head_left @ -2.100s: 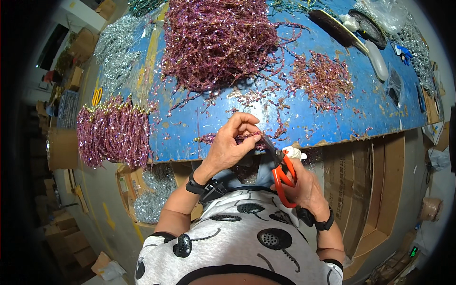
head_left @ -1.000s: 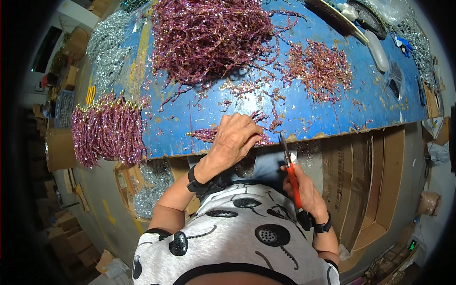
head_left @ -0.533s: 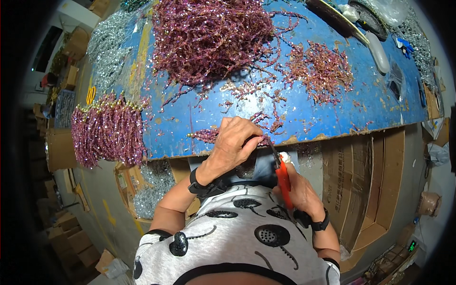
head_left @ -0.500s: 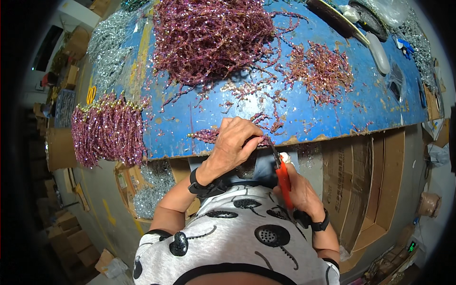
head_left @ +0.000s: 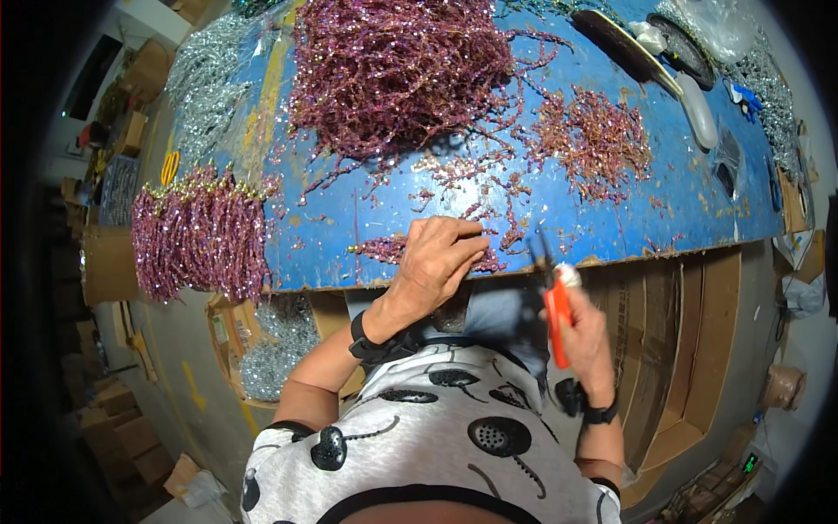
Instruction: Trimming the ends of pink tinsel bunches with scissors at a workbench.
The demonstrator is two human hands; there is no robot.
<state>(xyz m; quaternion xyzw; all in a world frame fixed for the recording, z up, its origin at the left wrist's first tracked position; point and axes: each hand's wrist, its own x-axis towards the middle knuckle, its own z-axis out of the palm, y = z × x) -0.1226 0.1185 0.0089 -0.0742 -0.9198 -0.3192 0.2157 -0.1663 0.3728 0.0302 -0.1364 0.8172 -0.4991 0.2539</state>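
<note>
At the near edge of the blue table, my left hand [head_left: 434,264] is closed over a small bundle of pink glittery strands [head_left: 381,250]. One end of the bundle shows to the left of the hand, with a gold tip, and the cut-looking end pokes out on the right. My right hand [head_left: 587,348] grips orange-handled shears [head_left: 559,325] just off the table edge, blades pointing up and away from me, blurred by motion. Whether the blades are parted is hard to make out. Something white is wrapped at the shears' handle near the thumb.
A big heap of pink strands [head_left: 397,74] fills the far middle of the blue table [head_left: 323,236]. Finished-looking gold-topped bundles [head_left: 199,236] hang over the left edge, near yellow-handled scissors [head_left: 170,168]. Short pink clippings [head_left: 594,144] and a brush [head_left: 620,48] lie right. Cardboard [head_left: 672,341] stands below.
My right hand has drawn the shears away from the bundle, to the right. My left hand stays on the bundle, its fingers slightly shifted.
</note>
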